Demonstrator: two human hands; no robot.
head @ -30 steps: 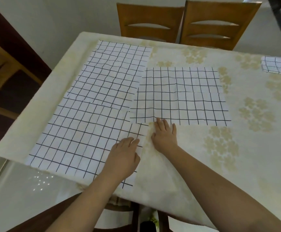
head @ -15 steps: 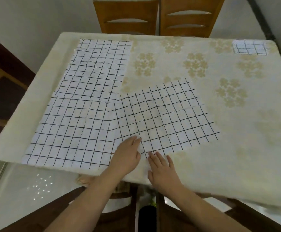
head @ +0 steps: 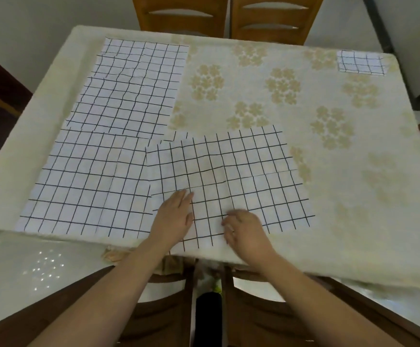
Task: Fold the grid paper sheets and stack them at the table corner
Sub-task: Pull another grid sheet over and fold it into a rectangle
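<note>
Three unfolded grid paper sheets lie on the cream tablecloth. One sheet [head: 231,176] sits near the front edge in the middle; my left hand [head: 175,216] rests flat on its front left part with straight fingers. My right hand [head: 244,230] lies on its front edge, blurred, fingers slightly bent. A second sheet [head: 86,181] is at the front left, its right edge under the middle one. A third sheet [head: 133,88] lies at the back left. A small folded grid sheet [head: 360,62] sits at the far right corner.
The table [head: 354,171] wears a cream cloth with beige flower prints. Two wooden chairs [head: 226,18] stand behind the far edge. A dark wooden chair [head: 204,309] is under the front edge below my arms. Dark furniture stands at the left.
The middle sheet has slid toward the front edge and turned square to it. Both hands came back with it, and my right hand moved onto its front edge.
</note>
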